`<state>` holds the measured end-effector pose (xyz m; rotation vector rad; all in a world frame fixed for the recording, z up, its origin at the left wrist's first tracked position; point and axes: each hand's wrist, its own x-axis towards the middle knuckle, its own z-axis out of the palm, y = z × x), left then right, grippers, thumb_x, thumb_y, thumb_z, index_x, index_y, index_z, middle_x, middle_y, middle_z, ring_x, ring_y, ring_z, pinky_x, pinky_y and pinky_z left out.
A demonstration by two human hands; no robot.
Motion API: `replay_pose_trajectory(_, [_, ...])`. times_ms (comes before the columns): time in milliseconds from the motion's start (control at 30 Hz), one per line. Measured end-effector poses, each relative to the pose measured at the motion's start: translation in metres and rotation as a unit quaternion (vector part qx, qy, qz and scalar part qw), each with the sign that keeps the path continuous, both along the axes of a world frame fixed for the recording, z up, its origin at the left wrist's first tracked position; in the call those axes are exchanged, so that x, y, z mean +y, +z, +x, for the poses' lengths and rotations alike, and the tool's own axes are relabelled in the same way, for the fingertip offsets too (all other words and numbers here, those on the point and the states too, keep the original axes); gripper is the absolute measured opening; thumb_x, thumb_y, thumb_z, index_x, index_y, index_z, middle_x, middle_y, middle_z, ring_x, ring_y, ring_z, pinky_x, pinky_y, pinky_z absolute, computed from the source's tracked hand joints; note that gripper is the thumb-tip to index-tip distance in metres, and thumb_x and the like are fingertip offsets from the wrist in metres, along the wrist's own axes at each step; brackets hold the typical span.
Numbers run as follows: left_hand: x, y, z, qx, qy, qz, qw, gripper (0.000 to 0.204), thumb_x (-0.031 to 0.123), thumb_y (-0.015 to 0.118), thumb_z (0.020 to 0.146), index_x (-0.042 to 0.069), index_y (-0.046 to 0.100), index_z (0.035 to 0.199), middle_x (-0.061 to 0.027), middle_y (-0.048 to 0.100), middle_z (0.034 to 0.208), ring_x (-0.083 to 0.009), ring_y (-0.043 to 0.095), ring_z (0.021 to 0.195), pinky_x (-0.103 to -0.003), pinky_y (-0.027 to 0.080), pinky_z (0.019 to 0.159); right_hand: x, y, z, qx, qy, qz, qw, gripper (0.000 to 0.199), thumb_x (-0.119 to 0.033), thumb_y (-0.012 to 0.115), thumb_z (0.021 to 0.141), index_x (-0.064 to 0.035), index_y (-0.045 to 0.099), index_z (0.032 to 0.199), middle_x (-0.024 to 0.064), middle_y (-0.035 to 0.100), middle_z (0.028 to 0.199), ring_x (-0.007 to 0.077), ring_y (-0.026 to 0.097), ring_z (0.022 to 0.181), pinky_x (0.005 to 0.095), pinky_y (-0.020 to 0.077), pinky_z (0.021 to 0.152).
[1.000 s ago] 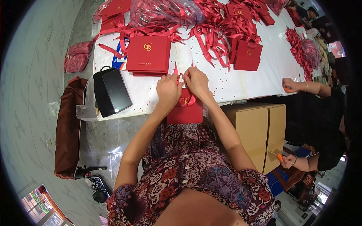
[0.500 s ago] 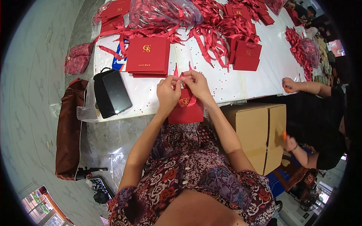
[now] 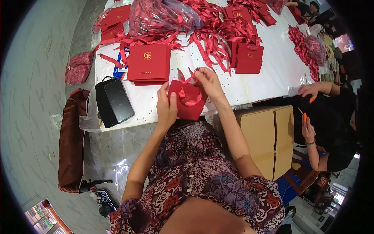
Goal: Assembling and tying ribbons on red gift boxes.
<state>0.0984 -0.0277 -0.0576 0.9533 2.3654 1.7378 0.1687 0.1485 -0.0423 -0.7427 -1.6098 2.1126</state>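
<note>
A small red paper gift bag [image 3: 191, 113] with gold print is held tilted at the table's front edge. My left hand [image 3: 167, 105] grips its left side, thumb on the front and fingers behind. At the bag's upper right, my right hand [image 3: 209, 85] pinches a red ribbon [image 3: 191, 103] between thumb and fingers. The ribbon hangs in a loop over the bag's front, its ends sticking up above. Just beyond my left hand lies a stack of flat red bags [image 3: 148, 62] with gold print.
Heaps of red ribbon [image 3: 212, 43], a clear plastic bag of ribbons [image 3: 159, 17] and more red bags [image 3: 249, 58] lie farther back. A phone [image 3: 119, 101] rests on a black pouch at left. A cardboard box [image 3: 265, 136] stands at right, beside a co-worker's hand [image 3: 308, 130] with an orange-handled tool.
My hands have moved apart from the ribbon ends. The left now grips the bag's side, the right holds ribbon at the upper right. The bag is raised and tilted.
</note>
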Motion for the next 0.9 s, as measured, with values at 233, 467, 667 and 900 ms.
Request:
replay_pose_trajectory(233, [-0.009, 0.01, 0.012, -0.063, -0.159, -0.004, 0.985, 0.046, 0.009, 0.064, 0.089, 0.0, 0.045, 0.13, -0.0242, 0.068, 0.103, -0.0376, 0.069, 0.095, -0.04, 0.053, 0.078, 0.016, -0.016, -0.024, -0.006, -0.07, 0.139, 0.988, 0.014, -0.014, 0.062, 0.095, 0.0003, 0.062, 0.096, -0.0051, 0.053, 0.074, 0.0042, 0.045, 0.066, 0.0212, 0.0395, 0.06])
replay_pose_trajectory(467, [-0.019, 0.018, 0.014, -0.082, -0.187, -0.025, 0.979, 0.046, 0.005, 0.062, 0.089, 0.001, 0.042, 0.131, -0.0246, 0.067, 0.099, -0.0393, 0.066, 0.093, -0.04, 0.053, 0.076, 0.029, -0.013, -0.042, -0.021, -0.1, 0.22, 0.97, 0.015, -0.013, 0.064, 0.091, 0.0018, 0.062, 0.093, 0.0012, 0.057, 0.073, 0.0097, 0.051, 0.068, 0.0271, 0.0438, 0.063])
replay_pose_trajectory(667, [-0.005, 0.012, 0.003, -0.163, -0.182, 0.029, 0.969, 0.049, 0.002, 0.065, 0.088, -0.003, 0.042, 0.132, -0.0147, 0.061, 0.119, -0.02, 0.059, 0.109, -0.031, 0.047, 0.094, 0.044, -0.013, -0.023, 0.002, -0.1, 0.196, 0.975, 0.035, -0.019, 0.07, 0.09, 0.0002, 0.06, 0.117, 0.0066, 0.065, 0.092, 0.0113, 0.059, 0.08, 0.0282, 0.0496, 0.073])
replay_pose_trajectory(900, [0.058, 0.018, -0.021, -0.22, -0.075, 0.13, 0.964, 0.062, 0.007, 0.064, 0.093, -0.011, 0.031, 0.142, -0.0203, 0.053, 0.13, -0.0223, 0.054, 0.119, -0.033, 0.042, 0.103, 0.013, 0.009, 0.025, -0.07, -0.099, 0.219, 0.968, 0.054, -0.023, 0.069, 0.092, 0.0004, 0.045, 0.134, 0.0173, 0.062, 0.118, 0.0225, 0.062, 0.105, 0.0331, 0.0479, 0.094])
